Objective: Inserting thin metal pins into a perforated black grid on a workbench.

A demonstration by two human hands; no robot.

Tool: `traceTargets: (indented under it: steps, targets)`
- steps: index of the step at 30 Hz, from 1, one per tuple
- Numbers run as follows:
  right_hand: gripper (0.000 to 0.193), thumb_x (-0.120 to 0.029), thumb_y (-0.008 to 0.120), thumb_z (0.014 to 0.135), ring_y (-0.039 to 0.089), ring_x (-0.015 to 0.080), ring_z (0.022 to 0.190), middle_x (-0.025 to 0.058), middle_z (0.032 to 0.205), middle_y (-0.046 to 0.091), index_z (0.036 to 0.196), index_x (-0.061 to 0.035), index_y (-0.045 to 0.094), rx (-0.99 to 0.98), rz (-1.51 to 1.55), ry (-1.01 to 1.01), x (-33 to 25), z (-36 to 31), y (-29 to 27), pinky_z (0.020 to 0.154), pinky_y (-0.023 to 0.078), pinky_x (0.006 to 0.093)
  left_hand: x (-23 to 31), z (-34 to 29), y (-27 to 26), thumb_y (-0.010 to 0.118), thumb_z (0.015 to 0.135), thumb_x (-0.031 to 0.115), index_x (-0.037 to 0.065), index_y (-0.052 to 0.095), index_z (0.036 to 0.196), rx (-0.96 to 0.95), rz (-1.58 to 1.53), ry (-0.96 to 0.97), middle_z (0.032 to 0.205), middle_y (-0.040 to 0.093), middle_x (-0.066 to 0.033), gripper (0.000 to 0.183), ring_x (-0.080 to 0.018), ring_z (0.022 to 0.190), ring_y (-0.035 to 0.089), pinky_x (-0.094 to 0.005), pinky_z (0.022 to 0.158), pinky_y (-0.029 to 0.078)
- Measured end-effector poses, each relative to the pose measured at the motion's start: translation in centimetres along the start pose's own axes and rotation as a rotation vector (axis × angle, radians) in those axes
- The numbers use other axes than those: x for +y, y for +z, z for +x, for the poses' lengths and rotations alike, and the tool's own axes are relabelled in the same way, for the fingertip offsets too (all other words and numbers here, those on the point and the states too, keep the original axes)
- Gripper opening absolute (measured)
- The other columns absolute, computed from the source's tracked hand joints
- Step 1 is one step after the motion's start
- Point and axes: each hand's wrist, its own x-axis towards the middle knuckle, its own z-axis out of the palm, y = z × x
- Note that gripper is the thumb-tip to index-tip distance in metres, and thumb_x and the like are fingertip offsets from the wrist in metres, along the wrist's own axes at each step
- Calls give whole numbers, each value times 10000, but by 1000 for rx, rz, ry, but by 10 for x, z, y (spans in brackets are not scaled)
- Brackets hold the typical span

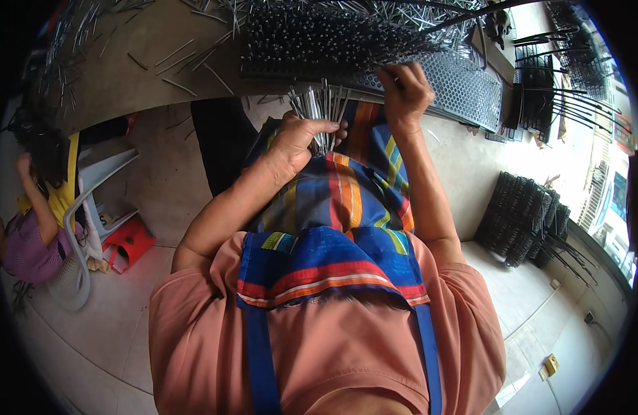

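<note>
My left hand [295,140] is wrapped round a bundle of thin silvery metal rods [320,104] above my lap. The rods fan out upward from the fist. My right hand [409,93] is raised at the front edge of a perforated metal tray [467,97]. Its fingers are curled together, and anything between them is too small to make out. Many dark-tipped rods [326,38] stand close together over the left and middle of the tray. Rows of bare holes show at its right end.
Loose rods [174,59] lie scattered on the brown table [118,83], with a heap [443,17] behind the tray. Black racks [519,218] are stacked on the floor at right. Another person [39,249] sits at left by a grey chair [84,200] and a red bag [131,243].
</note>
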Motion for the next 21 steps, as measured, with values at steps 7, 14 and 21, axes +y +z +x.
traceTargets:
  steps: [7,14,21]
  targets:
    - [143,-87,765,757,581,107,571,43,670,613,889,-49,727,-85,14,130,-13,-14,-7,540,450,282,2,4,5,631,749,-101,-36,657,1040,-39,-6,-35,896,708,-164,299,-258,750,705,-361,683,585]
    - [105,-72,740,803,508,35,555,-21,647,609,741,-43,661,-535,918,947,-46,-24,-12,488,374,205,-9,-3,8,617,767,-109,-33,665,1029,-35,-3,135,926,703,-132,277,-254,741,704,-369,666,598]
    - [57,-23,714,824,523,30,595,-34,668,604,780,-14,680,-195,779,636,-61,-9,9,539,386,181,-11,-21,-24,670,784,-71,-21,671,975,140,-17,-53,842,703,-131,197,-236,707,704,-363,621,598]
